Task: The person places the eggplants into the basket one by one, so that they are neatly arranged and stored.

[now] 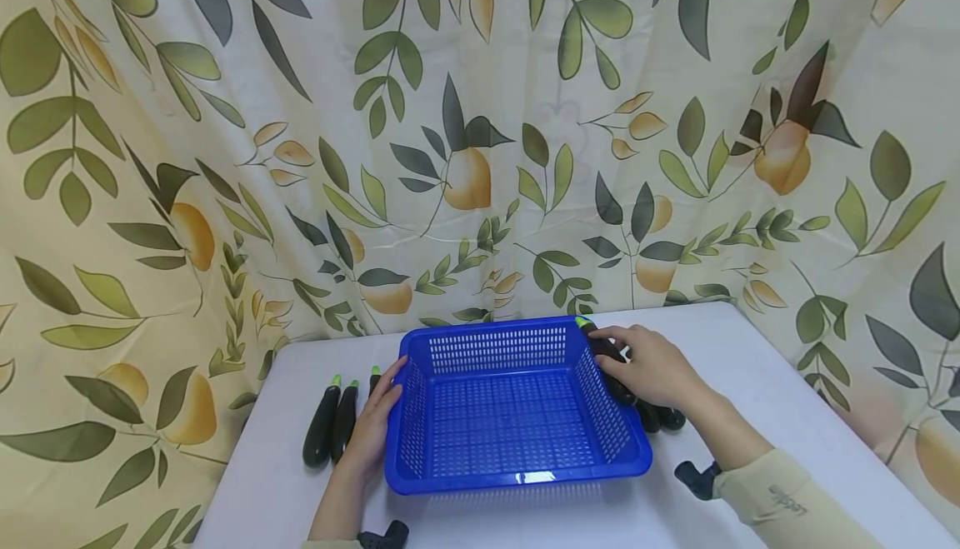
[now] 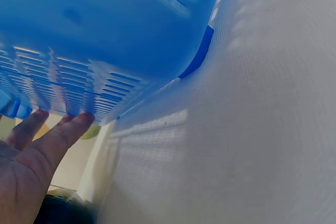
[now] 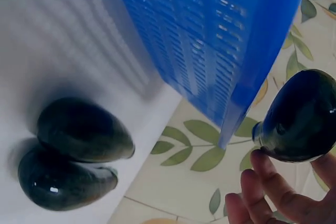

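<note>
My right hand (image 1: 651,366) grips a dark eggplant (image 1: 606,347) at the right rim of the blue basket (image 1: 457,482) — green tip pointing away from me. My left hand (image 1: 367,431) rests against the basket's left side, fingers nearly straight. Two eggplants on the left (image 1: 322,426) lie on the white table (image 1: 277,507) (another shows partly behind my hand) — two more sit right of the basket.

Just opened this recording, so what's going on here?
A person's right hand holds an eggplant by the right rim of a blue basket, while the left hand touches the basket's left side. Two more eggplants lie on the white table to the basket's right, and three others, one mostly hidden, show to its left.
</note>
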The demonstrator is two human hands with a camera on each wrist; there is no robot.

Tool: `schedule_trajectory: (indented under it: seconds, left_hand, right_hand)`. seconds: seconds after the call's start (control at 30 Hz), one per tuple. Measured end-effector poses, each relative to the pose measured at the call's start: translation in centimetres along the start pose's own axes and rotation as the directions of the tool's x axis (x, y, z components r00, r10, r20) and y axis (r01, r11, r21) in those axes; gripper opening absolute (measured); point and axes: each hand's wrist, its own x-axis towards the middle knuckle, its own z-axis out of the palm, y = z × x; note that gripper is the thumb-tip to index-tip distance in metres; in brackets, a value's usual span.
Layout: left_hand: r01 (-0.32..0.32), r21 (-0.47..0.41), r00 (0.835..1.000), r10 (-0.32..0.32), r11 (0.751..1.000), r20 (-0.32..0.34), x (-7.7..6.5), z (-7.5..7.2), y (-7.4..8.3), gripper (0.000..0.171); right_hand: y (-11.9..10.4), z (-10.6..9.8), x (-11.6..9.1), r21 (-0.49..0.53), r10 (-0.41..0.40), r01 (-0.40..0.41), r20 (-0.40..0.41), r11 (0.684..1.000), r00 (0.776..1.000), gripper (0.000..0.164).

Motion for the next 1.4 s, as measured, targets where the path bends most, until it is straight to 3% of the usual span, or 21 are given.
schedule_trajectory:
  seconds: [1.03, 1.4]
  left_hand:
    - [-0.008, 0.02, 1.0, 0.008, 1.0, -0.002, -0.1, 0.1, 0.2, 0.044]
    - [-0.007, 0.009, 1.0, 0.007, 1.0, -0.009, 0.1, -0.1, -0.2, 0.044]
  right_hand:
    - [-1.7, 2.4, 0.4, 0.038, -0.031, 0.03, 0.009, 0.999, 0.999, 0.04]
    - [-2.0, 3.6, 0.3, 0.001, -0.05, 0.05, -0.005, 0.999, 0.999, 0.04]
